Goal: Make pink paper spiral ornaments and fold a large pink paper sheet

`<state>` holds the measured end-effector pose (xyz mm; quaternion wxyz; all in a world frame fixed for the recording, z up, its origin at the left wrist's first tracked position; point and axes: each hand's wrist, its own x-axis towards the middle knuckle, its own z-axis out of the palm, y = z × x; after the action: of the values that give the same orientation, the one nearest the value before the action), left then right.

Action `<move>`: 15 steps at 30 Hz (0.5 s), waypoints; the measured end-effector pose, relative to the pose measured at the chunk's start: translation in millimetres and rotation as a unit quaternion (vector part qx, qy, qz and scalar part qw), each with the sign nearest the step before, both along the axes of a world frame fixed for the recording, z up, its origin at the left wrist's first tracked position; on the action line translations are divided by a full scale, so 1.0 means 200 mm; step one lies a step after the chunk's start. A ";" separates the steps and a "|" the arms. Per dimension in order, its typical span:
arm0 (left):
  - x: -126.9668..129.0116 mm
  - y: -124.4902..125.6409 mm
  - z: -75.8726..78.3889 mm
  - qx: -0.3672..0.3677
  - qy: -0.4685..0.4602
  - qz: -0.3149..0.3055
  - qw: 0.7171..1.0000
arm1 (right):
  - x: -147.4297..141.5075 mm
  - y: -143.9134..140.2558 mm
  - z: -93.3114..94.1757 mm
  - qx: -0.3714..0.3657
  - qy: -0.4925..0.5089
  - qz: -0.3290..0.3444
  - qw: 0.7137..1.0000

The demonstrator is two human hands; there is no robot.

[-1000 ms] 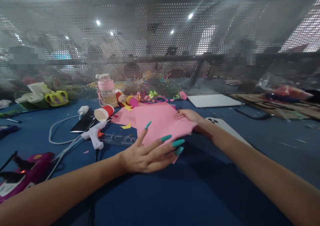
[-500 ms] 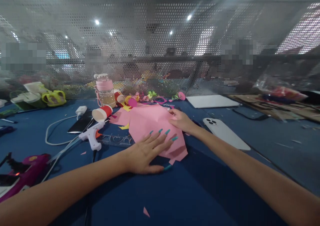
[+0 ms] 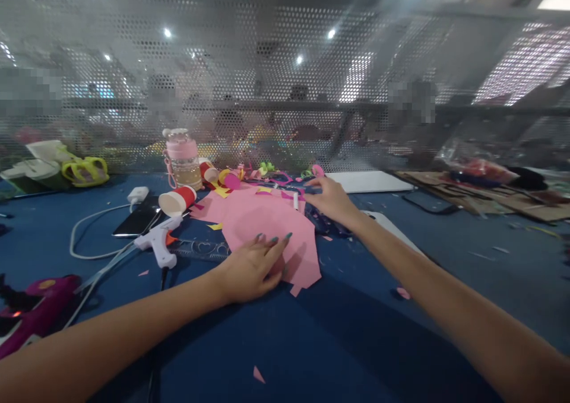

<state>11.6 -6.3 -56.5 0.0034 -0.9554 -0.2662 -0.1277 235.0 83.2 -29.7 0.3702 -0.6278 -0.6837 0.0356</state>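
Since half a second ago: right hand (image 3: 328,200) has left the pink sheet's far edge and reaches toward 12 o'clock, fingers spread loose and holding nothing, over the scrap pile (image 3: 267,174); left hand (image 3: 253,265) has curled in, fingertips pressing the sheet.

Item 1. Pink sheet (image 3: 271,225): lies flat on the blue table (image 3: 312,343) at centre, ragged cut corner toward 5 o'clock. Judged light, thin and limp; it slides readily on the cloth and creases if pinched hard. Best hold looks like a free edge, with a flat palm pinning the rest.

Item 2. Left hand: palm down, fingers bent, pinning the sheet's near part; not gripping round it.

Item 3. Glue gun (image 3: 155,241), white, at 9 o'clock of the sheet, cord trailing.

Item 4. Ruler (image 3: 200,248), clear, between gun and sheet, touching the sheet's edge.

Item 5. Red cup (image 3: 177,201), on its side, at 10 o'clock.

Item 6. Pink bottle (image 3: 181,158), upright, at 11 o'clock.

Item 7. White phone (image 3: 392,228), mostly hidden by the right forearm.
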 end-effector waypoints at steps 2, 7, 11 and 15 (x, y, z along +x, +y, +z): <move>0.00 0.00 0.00 0.031 -0.011 -0.009 0.999 | 0.02 0.02 0.06 -0.037 0.040 -0.005 0.999; 0.00 0.00 0.01 0.008 -0.021 -0.006 1.000 | 0.00 0.13 0.19 -0.092 0.034 0.011 0.995; -0.01 0.00 0.00 -0.012 -0.022 -0.004 1.000 | -0.09 0.28 0.25 -0.127 0.009 0.024 0.992; -0.01 0.00 -0.02 -0.031 -0.014 -0.004 0.999 | -0.22 0.41 0.18 -0.134 -0.030 0.029 0.990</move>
<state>9.8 -6.6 -59.9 -0.0300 -0.9542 -0.2664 -0.1331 191.7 165.1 5.7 0.2609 -0.6525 -0.7014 0.1191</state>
